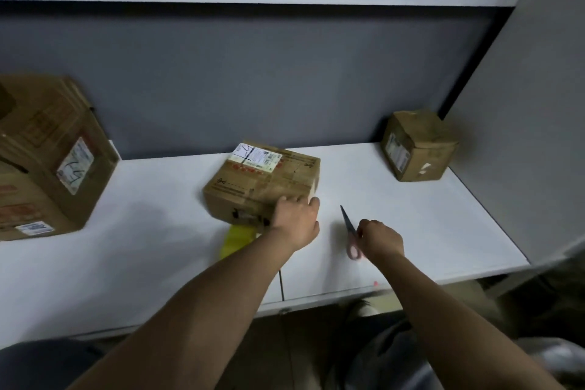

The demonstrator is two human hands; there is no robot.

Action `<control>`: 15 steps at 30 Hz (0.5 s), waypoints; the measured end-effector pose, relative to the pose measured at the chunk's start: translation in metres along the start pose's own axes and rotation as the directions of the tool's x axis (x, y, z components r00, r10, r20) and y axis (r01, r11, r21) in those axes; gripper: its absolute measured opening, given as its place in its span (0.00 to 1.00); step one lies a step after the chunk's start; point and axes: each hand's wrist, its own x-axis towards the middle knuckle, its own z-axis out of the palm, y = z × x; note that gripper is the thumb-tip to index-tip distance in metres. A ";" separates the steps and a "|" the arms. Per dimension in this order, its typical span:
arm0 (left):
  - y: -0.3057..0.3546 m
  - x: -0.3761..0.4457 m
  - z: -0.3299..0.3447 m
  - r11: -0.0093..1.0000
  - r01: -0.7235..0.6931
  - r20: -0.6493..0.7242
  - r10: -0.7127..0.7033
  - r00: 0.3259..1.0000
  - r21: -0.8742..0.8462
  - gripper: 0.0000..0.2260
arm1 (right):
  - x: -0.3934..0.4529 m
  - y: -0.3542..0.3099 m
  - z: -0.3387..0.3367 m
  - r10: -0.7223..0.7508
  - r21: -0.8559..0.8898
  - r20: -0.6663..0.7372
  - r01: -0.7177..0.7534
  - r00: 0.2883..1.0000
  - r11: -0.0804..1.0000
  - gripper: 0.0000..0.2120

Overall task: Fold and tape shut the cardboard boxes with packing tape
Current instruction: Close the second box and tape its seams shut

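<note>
On a white counter [411,215], the left hand [297,218] curls its fingers over the near right corner of a closed cardboard box [262,180], while the right hand [380,239], just right of it, grips pink-handled scissors [349,228] pointing away.

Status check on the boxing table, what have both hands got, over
Left hand grips the near corner of the middle box. Right hand holds scissors, blades forward. Yellow tape roll beside the box. Nothing obstructing.
</note>
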 end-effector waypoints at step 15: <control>0.023 0.013 0.040 0.980 -0.188 -0.045 0.191 0.981 0.060 0.12 | 0.025 0.012 0.043 0.123 -0.036 -0.024 -0.124 0.992 0.992 0.18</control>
